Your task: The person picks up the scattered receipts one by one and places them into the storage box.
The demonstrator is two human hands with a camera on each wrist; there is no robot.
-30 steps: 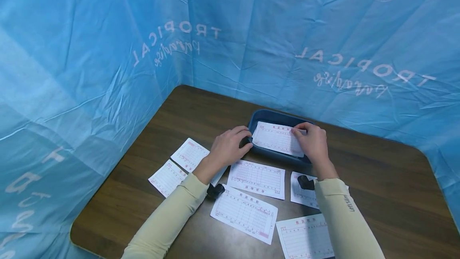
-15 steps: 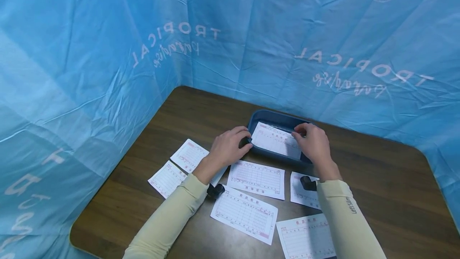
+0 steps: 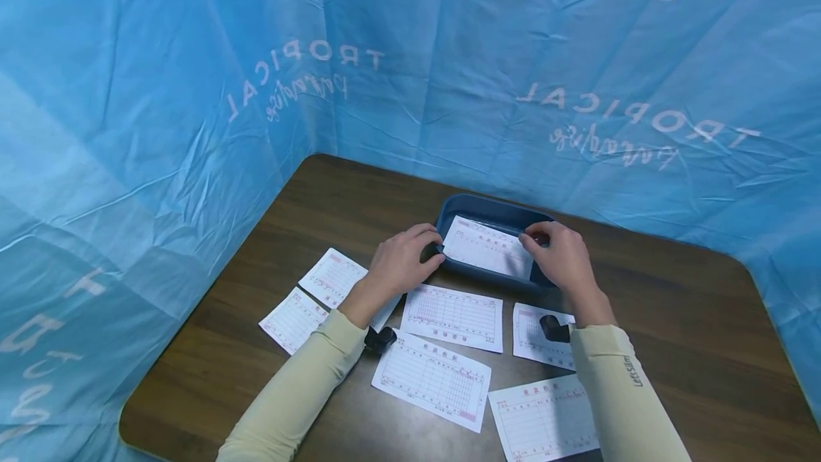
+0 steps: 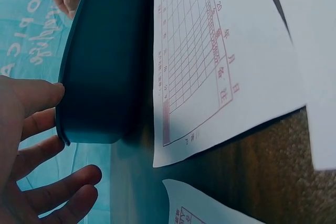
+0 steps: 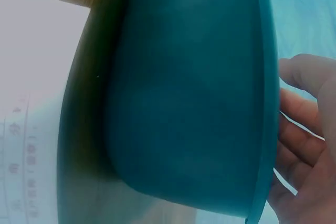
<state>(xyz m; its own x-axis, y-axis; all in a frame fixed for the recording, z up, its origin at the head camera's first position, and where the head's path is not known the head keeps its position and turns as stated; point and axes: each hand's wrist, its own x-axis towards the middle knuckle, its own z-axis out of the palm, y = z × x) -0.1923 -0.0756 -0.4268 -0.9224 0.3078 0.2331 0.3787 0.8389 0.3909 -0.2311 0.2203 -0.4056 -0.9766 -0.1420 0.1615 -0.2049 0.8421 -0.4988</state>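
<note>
In the head view a dark blue tray stands near the table's back edge, with a white printed slip lying in it. My left hand pinches the tray's left end; in the left wrist view its thumb rests on the rim, with fingers on the rim's other side. Over the tray's right end is my right hand, its bent thumb and fingers at the slip's right corner. Its fingertips are partly hidden behind the tray wall in the right wrist view, so whether they grip the slip is unclear.
Several more printed slips lie on the brown wooden table, among them a middle slip, a lower slip and a slip under the right wrist. A blue printed curtain hangs close behind the table.
The slip in the tray has shifted, and its right edge now sits further left. My right fingers have moved off its face to its corner. The left hand stays on the tray.
</note>
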